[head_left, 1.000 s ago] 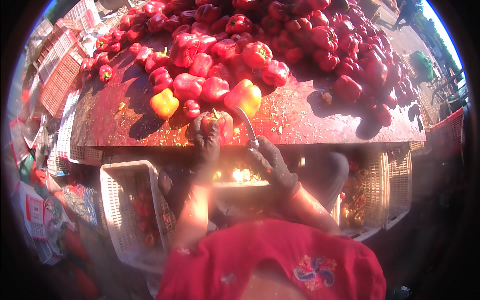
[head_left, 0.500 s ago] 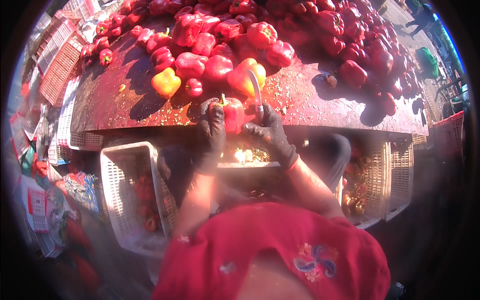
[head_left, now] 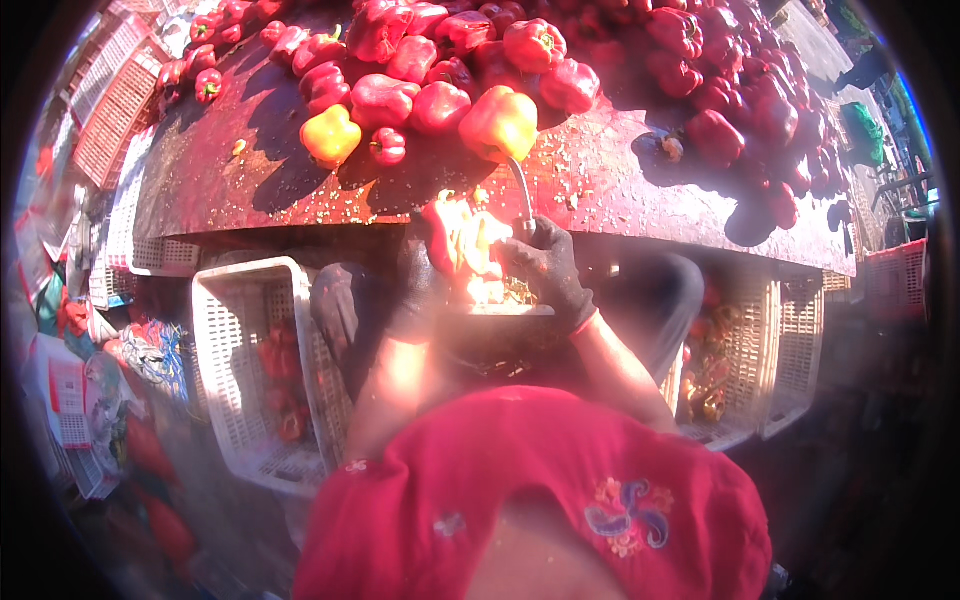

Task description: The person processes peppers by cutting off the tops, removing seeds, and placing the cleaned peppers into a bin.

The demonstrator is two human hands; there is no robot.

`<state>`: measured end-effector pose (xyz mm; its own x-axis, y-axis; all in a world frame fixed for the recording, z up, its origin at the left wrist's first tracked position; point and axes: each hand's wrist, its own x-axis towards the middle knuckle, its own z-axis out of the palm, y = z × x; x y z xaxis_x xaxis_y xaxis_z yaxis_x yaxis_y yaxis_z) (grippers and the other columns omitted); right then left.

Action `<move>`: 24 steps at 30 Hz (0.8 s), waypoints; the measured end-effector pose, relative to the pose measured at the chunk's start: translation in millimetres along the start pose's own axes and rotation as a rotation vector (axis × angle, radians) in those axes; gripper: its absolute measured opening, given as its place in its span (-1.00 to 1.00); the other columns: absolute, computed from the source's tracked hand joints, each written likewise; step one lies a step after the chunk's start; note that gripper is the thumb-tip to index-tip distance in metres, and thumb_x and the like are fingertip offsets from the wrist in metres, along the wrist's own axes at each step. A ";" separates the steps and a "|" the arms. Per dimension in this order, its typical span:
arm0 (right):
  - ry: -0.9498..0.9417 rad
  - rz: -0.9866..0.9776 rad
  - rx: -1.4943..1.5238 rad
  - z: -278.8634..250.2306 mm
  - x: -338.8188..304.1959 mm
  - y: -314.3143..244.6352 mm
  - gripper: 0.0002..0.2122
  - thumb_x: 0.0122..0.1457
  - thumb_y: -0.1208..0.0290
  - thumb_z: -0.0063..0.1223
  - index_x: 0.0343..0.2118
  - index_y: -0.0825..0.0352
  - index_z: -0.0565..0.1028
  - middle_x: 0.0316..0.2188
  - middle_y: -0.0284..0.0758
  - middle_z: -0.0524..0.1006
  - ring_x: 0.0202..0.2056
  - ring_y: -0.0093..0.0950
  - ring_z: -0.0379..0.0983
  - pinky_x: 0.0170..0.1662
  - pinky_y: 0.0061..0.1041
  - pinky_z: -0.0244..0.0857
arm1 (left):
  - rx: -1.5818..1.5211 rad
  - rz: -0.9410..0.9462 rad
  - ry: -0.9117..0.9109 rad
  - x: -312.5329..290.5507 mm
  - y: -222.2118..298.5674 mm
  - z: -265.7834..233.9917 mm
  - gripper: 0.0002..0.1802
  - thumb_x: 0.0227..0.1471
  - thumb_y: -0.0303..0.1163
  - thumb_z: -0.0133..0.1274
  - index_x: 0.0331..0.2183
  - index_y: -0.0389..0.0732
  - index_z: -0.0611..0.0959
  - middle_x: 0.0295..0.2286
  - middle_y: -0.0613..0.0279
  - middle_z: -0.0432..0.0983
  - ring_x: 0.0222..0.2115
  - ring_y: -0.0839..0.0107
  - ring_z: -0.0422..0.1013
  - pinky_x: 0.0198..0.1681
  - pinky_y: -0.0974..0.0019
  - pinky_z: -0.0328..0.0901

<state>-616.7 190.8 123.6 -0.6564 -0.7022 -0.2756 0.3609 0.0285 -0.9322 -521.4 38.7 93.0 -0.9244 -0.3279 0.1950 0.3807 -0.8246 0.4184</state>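
My left hand (head_left: 424, 278), in a dark glove, is closed round a red bell pepper (head_left: 462, 240) at the table's near edge. Sunlight washes out much of the pepper, and its pale inside seems to show. A knife with a thin curved blade (head_left: 521, 188) is in my gloved right hand (head_left: 552, 268), its tip pointing away from me. The right thumb reaches toward the pepper; glare hides whether they touch. Just beyond the blade lies a yellow-orange pepper (head_left: 499, 122), and a yellow pepper (head_left: 330, 136) sits farther left.
Red peppers (head_left: 412, 58) are heaped over the far side of the table (head_left: 590, 190), with pale seeds scattered nearer. A white crate (head_left: 215, 350) holding red pieces stands left of my legs. Another crate (head_left: 750, 350) with peppers is at the right. Below my hands is a pale container rim (head_left: 510, 310).
The whole, upright red pepper in my left hand now looks turned or opened, showing a bright, pale area. Both hands have come slightly lower, and the knife has moved nearer me with them.
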 end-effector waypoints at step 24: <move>0.118 -0.337 0.307 28.3 38.1 22.5 -0.80 -0.05 0.68 -0.01 -0.40 0.27 0.28 -0.59 -0.48 0.31 -0.65 -0.68 0.25 -0.62 -0.64 0.18 | 0.623 -0.063 0.626 12.3 3.1 44.6 -0.77 0.08 -0.23 0.00 -0.41 -0.20 0.57 -0.53 0.41 0.43 -0.52 0.58 0.38 -0.43 0.46 0.34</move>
<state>-614.9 144.5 98.8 -0.8350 -0.5501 -0.0113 0.2825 -0.4110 -0.8667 -530.6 52.7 136.2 -0.7179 -0.6330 -0.2899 0.1035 -0.5088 0.8546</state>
